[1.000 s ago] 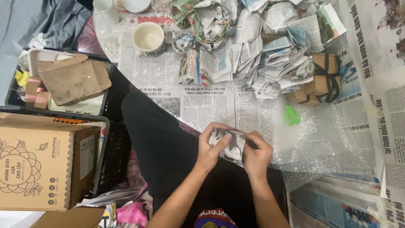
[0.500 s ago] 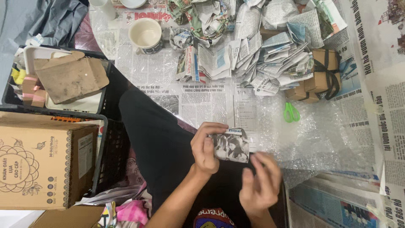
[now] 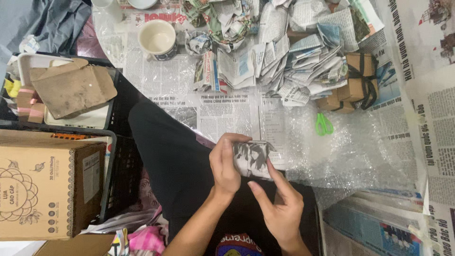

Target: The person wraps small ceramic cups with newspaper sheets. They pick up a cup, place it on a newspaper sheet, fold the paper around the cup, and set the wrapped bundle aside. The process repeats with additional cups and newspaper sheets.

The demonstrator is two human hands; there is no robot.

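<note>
Newspaper-covered floor, near edge: left hand (image 3: 226, 167) grips a newspaper-wrapped bundle (image 3: 252, 159) over the lap; right hand (image 3: 280, 207), fingers loosely spread, touches its underside. Bundle probably light, crushable; best held by its sides.

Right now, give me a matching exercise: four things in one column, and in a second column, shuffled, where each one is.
Things:
1. newspaper-wrapped bundle
2. green scissors
3. white mug
4. printed cardboard box

Places:
A. at the far left, beside the black crate
B. on the bubble wrap
C. between the left hand and right hand
D. on the newspaper sheets, far side, upright

Pairs: 1-C, 2-B, 3-D, 4-A
</note>
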